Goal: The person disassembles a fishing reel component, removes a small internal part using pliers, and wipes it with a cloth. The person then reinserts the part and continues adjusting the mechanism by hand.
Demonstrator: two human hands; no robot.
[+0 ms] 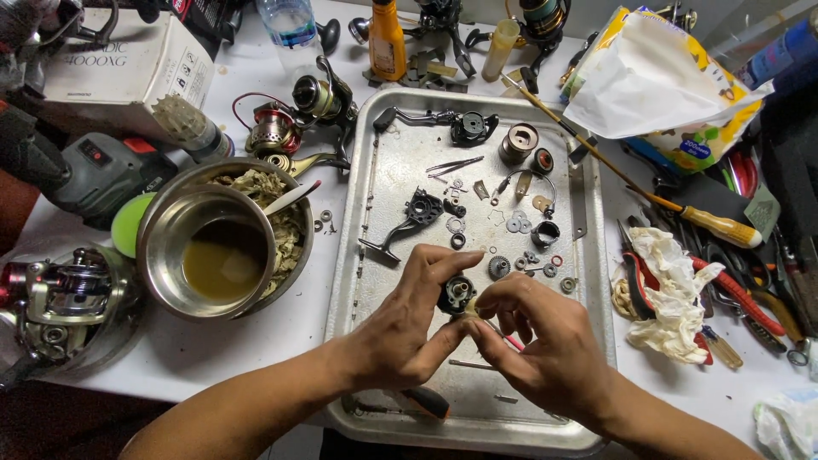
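Small black reel part (457, 294) is sitting pinched between thumb and fingers of the left hand (407, 328), above the metal tray (383, 255). Right hand (545, 345) fingertips are closing on its right edge, also gripping a thin pink-tipped tool (509, 339). Just beyond the fingertips: loose gears and washers (524, 264), black handle piece (409, 221). Left of the left hand: steel bowl (209, 255) of yellowish liquid. Right of the right hand: crumpled rag (673, 290), red-handled pliers (741, 298). All sitting on a cluttered white workbench (256, 341).
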